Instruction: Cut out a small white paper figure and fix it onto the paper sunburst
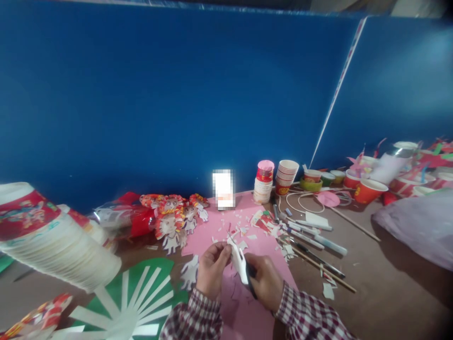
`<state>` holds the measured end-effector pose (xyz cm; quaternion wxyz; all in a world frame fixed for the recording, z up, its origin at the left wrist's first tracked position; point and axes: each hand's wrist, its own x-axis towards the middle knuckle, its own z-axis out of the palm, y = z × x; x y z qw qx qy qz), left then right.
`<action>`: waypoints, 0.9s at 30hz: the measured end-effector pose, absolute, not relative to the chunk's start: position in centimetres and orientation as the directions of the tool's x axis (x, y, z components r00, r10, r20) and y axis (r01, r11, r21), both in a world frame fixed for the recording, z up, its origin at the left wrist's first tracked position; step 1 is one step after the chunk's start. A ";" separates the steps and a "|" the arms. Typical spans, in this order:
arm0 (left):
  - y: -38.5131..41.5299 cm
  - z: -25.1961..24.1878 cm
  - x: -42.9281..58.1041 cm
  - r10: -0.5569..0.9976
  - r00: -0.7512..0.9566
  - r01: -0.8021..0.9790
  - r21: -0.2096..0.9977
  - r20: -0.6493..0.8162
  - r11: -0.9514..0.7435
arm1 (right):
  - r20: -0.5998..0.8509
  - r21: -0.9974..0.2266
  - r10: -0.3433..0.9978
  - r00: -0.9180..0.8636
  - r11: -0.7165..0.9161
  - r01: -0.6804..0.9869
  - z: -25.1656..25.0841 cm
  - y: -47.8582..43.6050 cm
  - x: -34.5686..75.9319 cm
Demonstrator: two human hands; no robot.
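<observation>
The step in hand appears to be the trimming of a small white paper cutout [238, 260], which is sitting between the two hands, just above the pink paper sheet [247, 326]. The left hand [211, 270] is closing its thumb and fingertips on the cutout's near-left edge, while the right hand [266, 282] is gripping a pair of black-handled scissors [252, 278], whose thin blade is pointing up and away past the paper. Whether the blades are parting or meeting, one cannot tell, since the cutout is covering much of them. White paper scraps [252, 237] are littering the sheet beyond, and a white figure cutout [190, 271] is lying beside the left wrist. Paper dolls with red-and-yellow manes [170, 219] are resting farther off to the left, and pens [306, 237] are lying on the right. The next move seems to be calling for a steady pinch, a slight turning of the paper into the blades, and left fingertips staying well off the cutting line.
</observation>
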<state>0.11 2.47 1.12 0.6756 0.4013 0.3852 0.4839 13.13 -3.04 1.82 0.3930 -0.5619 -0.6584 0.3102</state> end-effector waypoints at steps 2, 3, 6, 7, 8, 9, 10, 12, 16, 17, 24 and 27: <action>2.5 1.1 0.1 0.962 0.237 -0.349 0.913 -0.133 0.213 | 0.178 -0.844 0.983 -0.054 0.180 0.506 1.8 -3.0 13.1; 2.5 1.1 0.2 0.962 0.239 -0.351 0.912 -0.134 0.215 | 0.182 -0.839 0.982 -0.050 0.181 0.513 1.9 -3.0 13.1; 2.5 1.0 0.2 0.962 0.239 -0.354 0.910 -0.135 0.216 | 0.184 -0.832 0.982 -0.042 0.179 0.525 2.1 -3.0 13.1; 2.5 1.0 0.2 0.962 0.236 -0.357 0.909 -0.136 0.216 | 0.185 -0.832 0.982 -0.042 0.179 0.525 2.2 -3.0 13.1; 2.5 1.0 0.2 0.963 0.233 -0.359 0.908 -0.137 0.216 | 0.186 -0.834 0.982 -0.041 0.179 0.523 2.2 -3.1 13.1; 2.5 0.9 0.2 0.963 0.231 -0.362 0.907 -0.138 0.216 | 0.186 -0.836 0.982 -0.039 0.179 0.519 2.3 -3.1 13.1; 2.5 0.9 0.2 0.963 0.232 -0.364 0.906 -0.136 0.216 | 0.185 -0.838 0.982 -0.037 0.177 0.516 2.3 -3.1 13.1; 2.6 0.8 0.1 0.962 0.238 -0.362 0.906 -0.135 0.217 | 0.174 -0.848 0.984 -0.031 0.166 0.503 2.3 -3.2 13.1; 2.6 1.3 0.0 0.969 0.196 -0.395 0.892 -0.152 0.220 | 0.117 -0.895 0.993 -0.032 0.120 0.430 1.6 -3.0 13.3; 2.6 1.5 0.0 0.970 0.183 -0.417 0.881 -0.158 0.222 | 0.092 -0.918 0.995 -0.025 0.094 0.386 1.4 -2.9 13.4; 2.5 2.1 0.1 0.970 0.180 -0.451 0.863 -0.164 0.230 | 0.057 -0.995 0.994 0.098 0.048 0.089 0.9 -1.7 14.3; 2.3 1.6 0.3 0.975 0.163 -0.391 0.897 -0.150 0.203 | 0.122 -0.991 0.984 0.129 0.113 0.075 1.5 -1.7 14.3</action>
